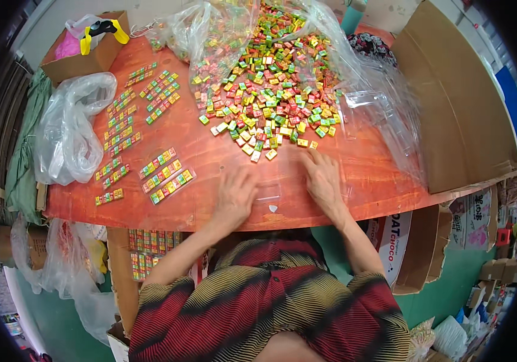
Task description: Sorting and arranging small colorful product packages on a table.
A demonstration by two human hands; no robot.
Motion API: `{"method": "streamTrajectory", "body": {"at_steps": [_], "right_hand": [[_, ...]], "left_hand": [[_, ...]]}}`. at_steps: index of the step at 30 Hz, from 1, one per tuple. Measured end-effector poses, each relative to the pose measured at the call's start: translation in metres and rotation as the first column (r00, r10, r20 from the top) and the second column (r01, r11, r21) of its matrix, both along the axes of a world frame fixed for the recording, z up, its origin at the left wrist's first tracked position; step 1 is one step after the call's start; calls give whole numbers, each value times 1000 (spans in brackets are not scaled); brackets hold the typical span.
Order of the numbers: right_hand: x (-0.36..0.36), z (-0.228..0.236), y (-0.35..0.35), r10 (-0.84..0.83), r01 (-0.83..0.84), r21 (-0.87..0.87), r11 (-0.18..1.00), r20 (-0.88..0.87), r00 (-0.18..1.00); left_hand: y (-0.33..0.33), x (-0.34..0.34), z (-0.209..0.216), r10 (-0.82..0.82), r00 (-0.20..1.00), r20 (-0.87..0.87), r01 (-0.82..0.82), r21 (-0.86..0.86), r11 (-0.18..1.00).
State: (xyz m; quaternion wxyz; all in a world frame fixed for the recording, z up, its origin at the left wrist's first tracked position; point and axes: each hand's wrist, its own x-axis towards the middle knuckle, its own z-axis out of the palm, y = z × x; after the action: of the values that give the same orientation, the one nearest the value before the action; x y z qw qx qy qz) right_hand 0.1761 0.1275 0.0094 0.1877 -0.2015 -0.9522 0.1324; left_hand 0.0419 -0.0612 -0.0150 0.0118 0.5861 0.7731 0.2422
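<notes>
A large heap of small boxes (276, 90) in yellow, green and red spreads over the far middle of the table, partly under clear plastic. My right hand (323, 178) lies at its near edge, fingers stretched out and just short of or touching a small yellow box (313, 145). My left hand (236, 192) rests on the table to the left, its fingers blurred. Between both hands is a clear plastic tray (268, 192), hard to see against the table. Left of my left hand stand filled trays (172, 186) of small boxes in rows.
More rows of boxes (119, 123) lie farther left, beside a crumpled clear bag (74, 130). An open cardboard box (83, 57) stands at the back left. Empty clear trays (379, 114) are stacked on the right, next to a tall cardboard panel (451, 96). A teal bottle (353, 15) stands behind.
</notes>
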Motion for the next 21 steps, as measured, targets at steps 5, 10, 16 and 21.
{"method": "streamTrajectory", "body": {"at_steps": [5,10,16,21], "right_hand": [[-76,-5,-14,303,-298,77,952,-69,950],[-109,-18,11,290,-286,80,955,-47,956],[-100,-26,18,236,-219,263,940,-34,971],[-76,-16,7,183,-150,243,958,-121,976]], "left_hand": [[49,-53,4,183,968,-174,-181,32,983],[68,-85,-15,146,980,-135,-134,95,986],[65,-63,-14,83,996,-31,-78,139,987],[33,-57,-6,69,978,196,-109,203,973]]}}
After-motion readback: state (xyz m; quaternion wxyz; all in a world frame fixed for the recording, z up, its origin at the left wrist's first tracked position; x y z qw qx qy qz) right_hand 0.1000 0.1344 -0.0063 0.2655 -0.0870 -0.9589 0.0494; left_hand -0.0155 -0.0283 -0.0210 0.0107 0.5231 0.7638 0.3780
